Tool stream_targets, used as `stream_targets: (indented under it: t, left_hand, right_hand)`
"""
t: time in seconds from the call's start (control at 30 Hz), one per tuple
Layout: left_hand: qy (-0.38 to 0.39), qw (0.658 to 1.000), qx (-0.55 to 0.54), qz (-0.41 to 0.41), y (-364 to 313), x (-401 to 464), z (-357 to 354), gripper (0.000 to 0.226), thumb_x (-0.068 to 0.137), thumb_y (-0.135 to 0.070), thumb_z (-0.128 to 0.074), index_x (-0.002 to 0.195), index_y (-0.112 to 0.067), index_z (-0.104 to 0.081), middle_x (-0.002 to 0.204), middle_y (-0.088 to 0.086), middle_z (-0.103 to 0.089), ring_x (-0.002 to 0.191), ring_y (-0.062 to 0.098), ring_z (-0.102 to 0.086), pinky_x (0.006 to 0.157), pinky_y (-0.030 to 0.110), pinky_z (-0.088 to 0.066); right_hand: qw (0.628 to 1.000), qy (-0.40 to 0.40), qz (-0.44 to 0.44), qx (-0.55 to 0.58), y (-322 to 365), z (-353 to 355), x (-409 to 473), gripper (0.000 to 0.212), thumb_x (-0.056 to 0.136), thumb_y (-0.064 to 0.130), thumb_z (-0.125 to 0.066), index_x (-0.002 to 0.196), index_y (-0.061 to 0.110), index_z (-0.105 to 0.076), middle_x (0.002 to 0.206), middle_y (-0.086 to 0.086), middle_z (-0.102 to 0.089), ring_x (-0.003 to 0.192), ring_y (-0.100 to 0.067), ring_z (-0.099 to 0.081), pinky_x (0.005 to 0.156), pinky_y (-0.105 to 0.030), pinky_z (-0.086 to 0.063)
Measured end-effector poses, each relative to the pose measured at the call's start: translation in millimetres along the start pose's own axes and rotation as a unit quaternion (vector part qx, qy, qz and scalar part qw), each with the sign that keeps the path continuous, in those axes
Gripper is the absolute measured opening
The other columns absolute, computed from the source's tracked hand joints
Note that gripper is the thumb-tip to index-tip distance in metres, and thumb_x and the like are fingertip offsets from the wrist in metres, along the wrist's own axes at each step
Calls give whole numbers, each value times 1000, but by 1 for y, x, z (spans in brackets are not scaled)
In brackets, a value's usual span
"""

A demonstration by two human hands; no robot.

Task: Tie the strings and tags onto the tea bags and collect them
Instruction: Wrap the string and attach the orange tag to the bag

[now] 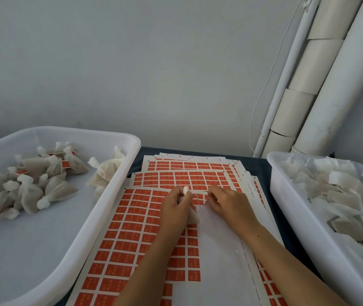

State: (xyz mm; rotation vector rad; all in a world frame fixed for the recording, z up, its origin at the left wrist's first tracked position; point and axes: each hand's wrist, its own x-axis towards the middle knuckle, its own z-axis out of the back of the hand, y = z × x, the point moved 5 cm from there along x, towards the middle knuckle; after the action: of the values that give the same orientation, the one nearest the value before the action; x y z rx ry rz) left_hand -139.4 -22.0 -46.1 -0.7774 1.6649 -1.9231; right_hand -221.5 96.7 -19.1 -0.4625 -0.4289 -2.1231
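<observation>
My left hand (pixel 174 208) grips a beige tea bag (pixel 192 215) by its gathered neck, whose white top pokes out above my fingers. A thin white string (pixel 198 200) runs from the neck to my right hand (pixel 227 202), which pinches it close by. Both hands hover over sheets of orange sticker tags (pixel 132 239) lying between two bins. The left white bin (pixel 110 206) holds several tied tea bags (pixel 32 184) with orange tags. The right white bin (pixel 291 217) is heaped with flat, untied tea bags (pixel 341 195).
Several tag sheets are stacked and fanned out on a dark blue table (pixel 257 166). A white backing area (pixel 220 250) shows where tags are gone. Cardboard and white tubes (pixel 308 96) lean against the grey wall at back right, beside a thin cord.
</observation>
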Motion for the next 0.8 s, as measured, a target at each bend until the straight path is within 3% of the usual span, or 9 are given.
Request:
stream_targets:
  t: [0.07,0.13,0.23,0.33,0.47,0.6,0.73,0.8]
  left_hand:
    - [-1,1000,-7,4,0,1,0,19,96,-26,-50,85,-14,-61,74,-4,-62,68,9,-59,56,6,-39]
    - [4,1000,-21,4,0,0,-1,19,95,-26,-51,85,-13,-61,73,-3,-62,69,10,-59,60,8,-40]
    - [10,999,-45,-1,-1,-1,0,19,94,-28,-53,83,-15,-61,71,0,-63,66,12,-61,60,12,-47]
    - [7,999,-52,-4,-2,0,2,21,93,-30,-55,76,-19,-59,65,-2,-62,60,12,-62,55,9,-48]
    - [2,998,-63,25,-2,0,3,22,92,-29,-58,72,-20,-60,61,-5,-61,52,5,-59,49,7,-45]
    - [4,996,-80,39,-3,0,5,22,92,-30,-58,75,-18,-66,67,-4,-68,57,7,-63,53,10,-47]
    - [8,995,-93,46,-5,-1,6,22,92,-28,-58,75,-17,-67,59,-10,-66,49,4,-61,48,8,-46]
    - [13,994,-97,54,-5,-2,6,21,92,-26,-57,77,-15,-67,60,-9,-67,47,3,-60,48,8,-46]
  right_hand:
    - [998,3,-50,47,-3,-5,1,18,90,32,-58,103,21,-60,104,5,-68,77,-7,-64,73,-3,-36]
    - [989,-1,-103,103,-5,-9,1,11,90,32,-57,98,25,-57,102,8,-67,72,0,-56,66,1,-34]
    - [969,-12,-174,176,-6,-14,3,5,90,32,-57,90,27,-55,97,6,-67,70,-1,-57,65,-2,-38]
    - [955,-12,-231,187,-5,-16,8,13,85,34,-65,86,27,-54,83,11,-62,66,-4,-56,59,-9,-39]
    - [939,-30,-281,195,-6,-19,9,16,85,20,-66,91,27,-53,88,10,-59,70,-5,-55,57,-9,-38]
    - [871,-115,-344,332,-8,-17,5,16,85,16,-67,95,24,-57,93,7,-62,73,-2,-57,59,-9,-40]
    - [789,-209,-383,433,-10,-11,-2,16,87,18,-64,96,29,-58,94,10,-61,85,-10,-63,71,-22,-55]
    - [745,-233,-396,484,-15,-6,-4,17,87,19,-64,100,30,-59,92,14,-60,84,-9,-63,65,-19,-55]
